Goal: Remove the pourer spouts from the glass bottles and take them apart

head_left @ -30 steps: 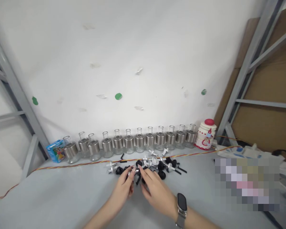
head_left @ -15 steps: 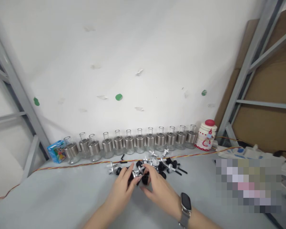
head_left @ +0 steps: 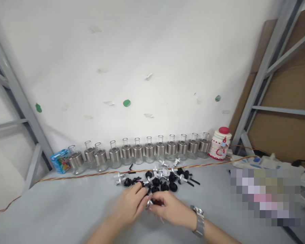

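Silver metal shows between my fingertips: my right hand (head_left: 169, 208) pinches a small fitting (head_left: 149, 202) with thumb and fingers, low over the near middle of the grey table (head_left: 66, 210). My left hand (head_left: 130, 203) curls in from the left, thumb tip against the same fitting; its other fingers hide their undersides, so I cannot tell whether it grips or only steadies. I judge that two hands meet here because the piece is small and would turn loose in one. My right wrist wears a watch (head_left: 199, 220), its band well back from the fingers.

Just beyond my fingertips lies a loose pile, probably set within reach so that I need not stretch: black round caps (head_left: 173, 186), silver fittings (head_left: 182, 179) and thin black rods (head_left: 195, 181), mixed and tipped on their sides.

Farther off, a twisted cord (head_left: 91, 175) crosses the table from left to right. Behind it, glass bottles (head_left: 126, 151) with metal sleeves stand upright along the wall (head_left: 167, 51), perhaps to spare the near space, between a blue box (head_left: 61, 161) at left and a red-topped jar (head_left: 220, 145) at right.
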Action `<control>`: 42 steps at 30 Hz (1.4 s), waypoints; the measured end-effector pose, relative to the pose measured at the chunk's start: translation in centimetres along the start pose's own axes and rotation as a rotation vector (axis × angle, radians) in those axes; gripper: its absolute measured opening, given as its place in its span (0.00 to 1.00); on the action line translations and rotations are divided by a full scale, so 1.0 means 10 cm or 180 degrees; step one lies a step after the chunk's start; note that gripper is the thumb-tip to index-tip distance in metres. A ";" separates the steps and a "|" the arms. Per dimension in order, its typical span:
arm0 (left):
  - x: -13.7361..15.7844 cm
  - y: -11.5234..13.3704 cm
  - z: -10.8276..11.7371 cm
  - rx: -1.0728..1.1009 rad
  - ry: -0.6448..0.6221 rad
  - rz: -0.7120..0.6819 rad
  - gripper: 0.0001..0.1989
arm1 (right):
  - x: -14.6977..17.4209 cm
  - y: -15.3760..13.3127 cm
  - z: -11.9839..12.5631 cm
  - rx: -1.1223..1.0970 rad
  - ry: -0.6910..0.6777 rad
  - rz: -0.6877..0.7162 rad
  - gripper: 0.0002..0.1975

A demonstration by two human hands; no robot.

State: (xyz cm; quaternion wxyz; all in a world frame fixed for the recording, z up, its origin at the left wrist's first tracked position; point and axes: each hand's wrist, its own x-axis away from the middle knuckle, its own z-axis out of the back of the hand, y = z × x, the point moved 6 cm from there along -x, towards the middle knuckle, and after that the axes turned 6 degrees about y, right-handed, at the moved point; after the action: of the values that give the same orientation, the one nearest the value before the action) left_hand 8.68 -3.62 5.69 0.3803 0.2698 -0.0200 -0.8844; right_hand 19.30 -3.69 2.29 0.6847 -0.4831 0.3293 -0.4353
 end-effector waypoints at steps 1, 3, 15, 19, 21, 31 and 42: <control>0.00 0.00 -0.01 0.0133 0.0036 0.0006 0.16 | 0.00 0.03 -0.03 -0.0260 -0.0157 -0.0126 0.10; 0.00 -0.03 -0.05 0.0522 0.0120 0.0175 0.20 | 0.01 0.07 -0.09 -0.0634 -0.0447 -0.0331 0.12; 0.02 -0.30 -0.24 0.0904 0.0592 0.1609 0.24 | 0.08 -0.26 -0.01 0.2489 0.0566 0.1386 0.08; 0.02 -0.39 -0.36 0.1261 0.0518 0.2132 0.25 | 0.14 -0.39 -0.13 0.4002 0.0576 0.2243 0.08; 0.02 -0.39 -0.41 0.1325 0.0512 0.2214 0.26 | 0.16 -0.42 -0.17 0.4281 0.0507 0.2427 0.10; 0.09 -0.93 0.47 -0.0557 0.1018 0.2459 0.28 | 0.00 0.19 0.16 0.0235 -0.0611 -0.0569 0.11; 0.05 -0.89 0.12 -0.1204 -0.0148 0.1947 0.25 | -0.07 0.05 0.28 0.1199 0.0671 0.0359 0.07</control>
State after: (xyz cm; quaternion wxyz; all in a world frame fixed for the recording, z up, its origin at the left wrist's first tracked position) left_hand 1.90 2.14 4.33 0.6700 0.1559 0.0556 -0.7236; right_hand 21.63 -1.95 2.75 0.7479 -0.2793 0.3384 -0.4981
